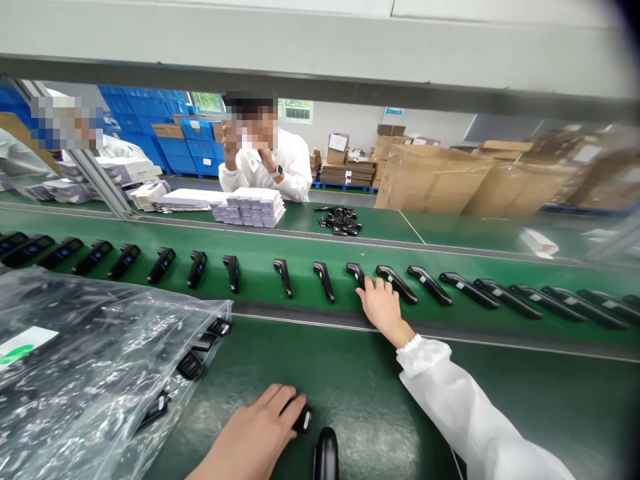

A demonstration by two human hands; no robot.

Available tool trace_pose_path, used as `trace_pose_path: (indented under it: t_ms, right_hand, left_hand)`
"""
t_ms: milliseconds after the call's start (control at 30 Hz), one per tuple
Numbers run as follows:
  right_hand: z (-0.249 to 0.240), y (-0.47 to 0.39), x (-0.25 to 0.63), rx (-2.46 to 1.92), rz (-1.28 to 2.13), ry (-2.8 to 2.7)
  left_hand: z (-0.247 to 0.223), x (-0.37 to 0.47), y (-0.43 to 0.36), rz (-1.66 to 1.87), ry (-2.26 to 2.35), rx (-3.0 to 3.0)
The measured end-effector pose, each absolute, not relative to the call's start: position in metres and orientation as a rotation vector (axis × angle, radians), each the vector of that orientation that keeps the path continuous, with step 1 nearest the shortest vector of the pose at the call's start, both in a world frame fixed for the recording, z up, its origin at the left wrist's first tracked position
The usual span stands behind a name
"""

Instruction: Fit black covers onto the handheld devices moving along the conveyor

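Observation:
My left hand (pixel 260 430) lies low in the view, its fingers closed around a small black part (pixel 303 420) on the green table. Just right of it, a black handheld device (pixel 327 455) is partly cut off by the bottom edge. Farther forward, my right hand (pixel 383 305) reaches over the green belt, with its fingers on a black angled device (pixel 356 272) whose lower end is hidden. More such devices lie in a row on both sides, among them one (pixel 324 281) to the left and one (pixel 397 284) to the right.
A clear plastic bag (pixel 100 373) of black parts covers the near left. Beyond the belt, a person in white (pixel 295 163) holds something up behind stacked small boxes (pixel 250 207). A pile of black parts (pixel 340 220) sits nearby. A metal post (pixel 97 177) slants at the left.

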State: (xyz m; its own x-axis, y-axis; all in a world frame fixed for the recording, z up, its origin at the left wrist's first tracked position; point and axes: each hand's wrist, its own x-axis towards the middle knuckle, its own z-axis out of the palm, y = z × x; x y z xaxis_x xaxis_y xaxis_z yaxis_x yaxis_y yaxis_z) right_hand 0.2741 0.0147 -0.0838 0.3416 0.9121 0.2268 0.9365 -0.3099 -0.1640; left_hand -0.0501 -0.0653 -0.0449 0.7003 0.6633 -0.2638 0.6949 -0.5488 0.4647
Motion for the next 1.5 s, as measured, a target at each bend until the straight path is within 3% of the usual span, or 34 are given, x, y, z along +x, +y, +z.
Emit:
trace_pose_path:
  t_ms: [67, 233, 333, 433, 600, 700, 867, 1133, 1200, 1367, 1500]
  right_hand:
    - [-0.07, -0.002, 0.259, -2.04, 0.048, -1.686]
    - [-0.047, -0.05, 0.198, -1.069, 1.215, -1.563]
    - [-0.048, -0.056, 0.179, -0.912, 1.436, -1.225]
    - [-0.055, -0.035, 0.199, -1.069, 1.284, -1.158]
    - [-0.073, 0.014, 0.265, -1.621, 0.592, -1.506]
    - [-0.086, 0.028, 0.274, -1.868, 0.371, -1.716]
    - [-0.097, 0.043, 0.264, -2.308, 0.13, -1.682]
    - [-0.078, 0.036, 0.271, -2.316, 0.025, -1.638]
    - [-0.063, 0.017, 0.261, -2.04, 0.139, -1.774]
    - [-0.023, -0.03, 0.219, -0.99, 0.927, -2.297]
    - [-0.012, -0.041, 0.2, -0.983, 1.016, -2.443]
  left_hand:
    - [-0.047, -0.045, -0.059, 0.153, 1.132, 2.17]
    - [-0.037, -0.013, -0.043, 0.559, 0.964, 1.331]
    - [-0.031, 0.0, -0.044, 0.672, 0.957, 1.18]
    - [-0.03, -0.002, -0.059, 0.601, 1.121, 1.544]
    - [-0.036, -0.009, -0.091, -0.175, 1.089, 2.23]
    - [-0.038, -0.005, -0.097, -0.376, 1.067, 2.261]
    - [-0.043, -0.011, -0.082, -0.151, 1.127, 2.153]
    - [-0.051, -0.02, -0.054, 0.221, 1.165, 2.114]
    - [-0.048, -0.02, -0.05, 0.259, 1.152, 2.094]
    - [-0.031, -0.012, -0.044, 0.239, 1.006, 2.077]
    - [-0.023, -0.006, -0.043, 0.172, 0.964, 2.034]
